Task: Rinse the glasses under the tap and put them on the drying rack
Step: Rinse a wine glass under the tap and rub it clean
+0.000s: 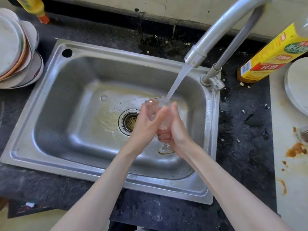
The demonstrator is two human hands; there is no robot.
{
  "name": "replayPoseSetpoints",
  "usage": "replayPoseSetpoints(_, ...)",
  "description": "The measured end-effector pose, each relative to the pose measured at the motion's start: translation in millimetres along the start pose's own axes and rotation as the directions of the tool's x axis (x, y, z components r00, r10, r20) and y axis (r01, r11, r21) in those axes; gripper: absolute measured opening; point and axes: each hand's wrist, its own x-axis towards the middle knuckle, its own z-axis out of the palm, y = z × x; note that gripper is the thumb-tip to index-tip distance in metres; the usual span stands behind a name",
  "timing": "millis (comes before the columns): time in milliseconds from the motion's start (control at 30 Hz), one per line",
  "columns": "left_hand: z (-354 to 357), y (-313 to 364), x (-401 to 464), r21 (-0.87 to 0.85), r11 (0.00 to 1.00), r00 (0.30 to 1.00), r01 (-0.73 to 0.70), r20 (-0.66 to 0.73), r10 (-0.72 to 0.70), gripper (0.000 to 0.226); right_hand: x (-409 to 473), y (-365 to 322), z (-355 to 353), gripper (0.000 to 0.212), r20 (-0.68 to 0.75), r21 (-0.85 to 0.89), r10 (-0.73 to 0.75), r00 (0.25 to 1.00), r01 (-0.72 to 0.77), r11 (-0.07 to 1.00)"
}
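Observation:
A clear stemmed glass (154,104) is held over the steel sink (70,97), tilted with its mouth up toward the tap (196,57). Water pours from the spout into the glass's rim. My left hand (146,124) wraps the bowl of the glass from the left. My right hand (176,129) grips its lower bowl and stem from the right. The round foot (165,149) sticks out below my hands. No drying rack is clearly in view.
Stacked plates and bowls (16,52) stand on the dark counter at the left. A yellow-labelled bottle (270,54) stands right of the tap, with a white plate (298,85) beside it. The drain (129,121) lies left of my hands. Brown stains mark the right counter.

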Motion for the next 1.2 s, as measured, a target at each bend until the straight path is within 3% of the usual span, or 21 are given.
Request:
replayPoseSetpoints(67, 1.5, 4.4, 8.8, -0.08, 0.991, 0.986, 0.107, -0.121, -0.116, 0.068, 2.3, 3.7, 5.2, 0.053, 0.041, -0.047, -0.073, 0.996, 0.075, 0.996)
replayPoseSetpoints(133, -1.9, 6.1, 13.3, -0.034, 0.991, 0.986, 0.131, -0.1, -0.134, 0.068, 2.3, 7.1, 5.1, 0.051, 0.029, -0.048, -0.094, 0.995, 0.095, 0.994)
replayPoseSetpoints(200, -6.0, 5.6, 10.2, 0.027, 0.998, 0.997, 0.064, 0.035, -0.065, 0.053, 3.8, 5.3, -1.3, 0.07, -0.011, 0.014, 0.044, 0.999, -0.044, 0.999)
replayPoseSetpoints(267, -6.2, 1.8, 8.0, 0.018, 0.999, 0.991, 0.035, 0.132, -0.037, 0.054, 4.9, 0.6, -8.4, 0.082, 0.026, 0.048, 0.211, 0.977, -0.212, 0.976)
replayPoseSetpoints(333, -4.2, 0.9, 10.8, -0.001, 0.999, 0.997, 0.051, 0.062, -0.051, 0.042, 7.7, -2.6, -11.0, 0.078, 0.077, 0.053, 0.285, 0.955, -0.29, 0.956)
replayPoseSetpoints(400, -0.4, 8.3, 15.7, -0.036, 0.995, 0.994, 0.096, -0.054, -0.098, 0.029, 9.1, -3.4, -8.6, 0.076, 0.137, 0.079, 0.255, 0.957, -0.267, 0.96)
replayPoseSetpoints(500, 5.1, 19.4, 20.6, 0.02, 0.985, 0.982, 0.169, -0.092, -0.166, 0.053, 8.2, -1.6, -4.2, 0.058, 0.102, 0.047, 0.098, 0.99, -0.104, 0.993)
replayPoseSetpoints(567, 4.2, 23.4, 21.4, 0.058, 0.985, 0.985, 0.165, -0.054, -0.162, 0.052, 8.3, -2.8, -4.9, 0.048, 0.05, 0.0, 0.054, 0.997, -0.054, 0.999)
replayPoseSetpoints(667, -3.1, 24.9, 18.6, 0.029, 0.997, 0.991, 0.069, 0.117, -0.072, 0.032, 9.1, -6.9, -15.0, 0.066, 0.128, 0.078, 0.253, 0.959, -0.264, 0.961)
replayPoseSetpoints(733, -6.9, 23.8, 18.2, 0.015, 0.999, 0.98, 0.047, 0.193, -0.049, 0.032, 7.8, -11.6, -20.6, 0.07, 0.202, 0.114, 0.358, 0.911, -0.385, 0.916)
replayPoseSetpoints(767, -6.4, 20.4, 19.8, 0.024, 0.999, 0.984, 0.042, 0.172, -0.046, 0.029, 8.7, -10.9, -20.7, 0.072, 0.211, 0.122, 0.367, 0.906, -0.397, 0.91)
replayPoseSetpoints(833, -0.9, 15.2, 24.2, 0.006, 0.996, 0.996, 0.088, -0.03, -0.088, 0.032, 8.5, -7.7, -14.4, 0.071, 0.144, 0.09, 0.319, 0.937, -0.333, 0.939)
replayPoseSetpoints(900, 7.1, 17.0, 27.4, -0.047, 0.984, 0.945, 0.17, -0.275, -0.176, 0.048, 9.3, 1.5, -6.1, 0.054, -0.01, -0.109, 0.157, 0.988, -0.157, 0.981)
replayPoseSetpoints(933, 8.5, 18.4, 28.0, -0.027, 0.985, 0.933, 0.168, -0.319, -0.168, 0.049, 9.3, 3.6, -3.0, 0.047, -0.054, -0.152, 0.081, 0.995, -0.088, 0.984)
replayPoseSetpoints(967, 8.0, 16.8, 27.7, 0.026, 0.989, 0.95, 0.143, -0.284, -0.13, 0.047, 10.3, 5.4, -2.9, 0.05, -0.047, -0.133, 0.049, 0.998, -0.055, 0.99)
replayPoseSetpoints(1000, 6.7, 14.9, 26.0, 0.064, 0.994, 0.982, 0.09, -0.173, -0.078, 0.04, 11.4, 5.6, -6.1, 0.059, -0.011, -0.045, 0.107, 0.994, -0.107, 0.993)
replayPoseSetpoints(1067, 1.6, 15.6, 19.2, 0.029, 0.999, 0.992, 0.044, 0.116, -0.047, 0.024, 9.4, -3.2, -13.0, 0.067, 0.11, 0.151, 0.289, 0.951, -0.304, 0.941)
replayPoseSetpoints(1100, -0.7, 14.9, 17.9, 0.014, 0.999, 0.978, 0.041, 0.207, -0.043, 0.03, 8.9, -6.5, -17.3, 0.067, 0.148, 0.174, 0.333, 0.931, -0.356, 0.918)
replayPoseSetpoints(1133, -2.8, 14.4, 17.0, -0.008, 0.999, 0.968, 0.032, 0.251, -0.029, 0.037, 8.0, -8.0, -20.3, 0.069, 0.187, 0.163, 0.349, 0.918, -0.379, 0.911)
replayPoseSetpoints(1200, -1.7, 9.5, 19.1, -0.034, 0.999, 0.99, 0.027, 0.14, -0.022, 0.038, 6.8, -11.3, -17.8, 0.075, 0.205, 0.15, 0.357, 0.911, -0.389, 0.909)
